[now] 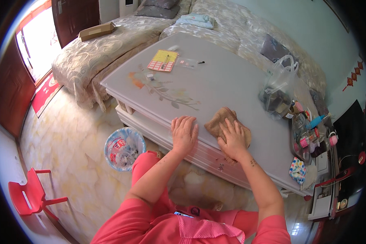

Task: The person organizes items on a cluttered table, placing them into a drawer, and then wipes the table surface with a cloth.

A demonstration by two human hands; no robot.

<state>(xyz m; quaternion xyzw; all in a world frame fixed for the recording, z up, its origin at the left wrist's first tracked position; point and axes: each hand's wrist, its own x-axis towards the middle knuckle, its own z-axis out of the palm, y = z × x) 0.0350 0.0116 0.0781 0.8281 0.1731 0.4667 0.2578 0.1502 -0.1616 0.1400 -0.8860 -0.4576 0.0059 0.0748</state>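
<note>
My right hand (233, 138) lies palm down, fingers spread, on a folded brown cloth (218, 120), which rests on the near part of a light grey tabletop (228, 82). To its left, my left hand (184, 134) rests on the table's near edge with nothing in it. Beyond my hands the tabletop bears a painted flower pattern. Farther off lie a yellow and red card (163, 61) with a slim pen-like item on it, a small clear plastic bag (186, 62) and a short black item (201, 62).
At the right stand a plastic bag (279, 88) with dark contents, a tray (293, 143) of bottles and a dotted cloth (297, 171). A lined waste bin (107, 152) is on the floor at left, near a red chair (29, 195). Covered sofas (109, 45) border the far side.
</note>
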